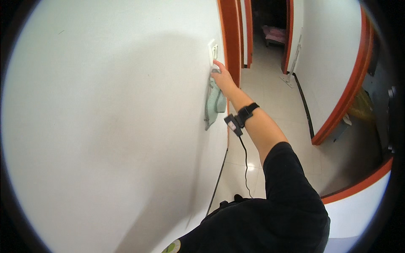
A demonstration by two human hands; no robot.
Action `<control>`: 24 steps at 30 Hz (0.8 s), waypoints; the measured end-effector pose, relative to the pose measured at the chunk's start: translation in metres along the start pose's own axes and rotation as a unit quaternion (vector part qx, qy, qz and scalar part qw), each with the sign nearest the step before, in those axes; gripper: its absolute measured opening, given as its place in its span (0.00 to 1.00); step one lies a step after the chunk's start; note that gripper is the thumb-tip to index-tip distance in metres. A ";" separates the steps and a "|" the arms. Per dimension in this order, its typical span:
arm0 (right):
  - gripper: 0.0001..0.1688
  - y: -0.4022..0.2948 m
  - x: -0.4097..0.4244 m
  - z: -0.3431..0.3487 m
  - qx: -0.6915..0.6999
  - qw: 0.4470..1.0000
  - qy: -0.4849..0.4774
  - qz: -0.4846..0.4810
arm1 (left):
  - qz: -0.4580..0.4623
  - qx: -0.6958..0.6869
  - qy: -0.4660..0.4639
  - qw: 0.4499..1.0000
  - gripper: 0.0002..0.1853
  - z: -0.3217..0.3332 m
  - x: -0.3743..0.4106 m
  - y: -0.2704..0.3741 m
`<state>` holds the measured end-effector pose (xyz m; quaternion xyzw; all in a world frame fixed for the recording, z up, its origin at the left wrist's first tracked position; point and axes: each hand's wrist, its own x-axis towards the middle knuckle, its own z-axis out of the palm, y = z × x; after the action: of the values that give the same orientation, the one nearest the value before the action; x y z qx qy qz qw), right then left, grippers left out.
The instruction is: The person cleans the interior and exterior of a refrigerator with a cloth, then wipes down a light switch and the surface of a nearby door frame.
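Observation:
Against the white wall (120, 104), my right hand (223, 79) grips a pale green cloth with grey edging (213, 99) between thumb and fingers. The cloth hangs down below the hand, close to the wall. One finger of that hand is extended and reaches the lower part of a white wall switch plate (210, 52); whether it presses the plate cannot be told. A black strap with a small device (235, 123) is around my right forearm, and a black cable runs down from it. My left hand is out of view.
An orange-brown door frame (232, 44) stands just beyond the switch plate. The tiled corridor floor (264, 85) leads to a dark doorway with a pink-covered piece of furniture (274, 34). A pole with a flat base (287, 80) leans at the right wall. Another doorway is at right.

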<state>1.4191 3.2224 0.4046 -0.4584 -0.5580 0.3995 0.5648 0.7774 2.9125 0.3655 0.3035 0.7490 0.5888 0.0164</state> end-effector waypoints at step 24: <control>0.30 0.046 -0.111 -0.078 -0.012 0.878 0.281 0.388 | 0.002 0.133 -0.425 0.895 0.23 0.294 0.099 0.066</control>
<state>1.4933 3.1216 0.3340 -0.7377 -0.1581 0.4342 0.4922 0.8383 3.2240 0.3675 0.5252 0.7417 0.2983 0.2916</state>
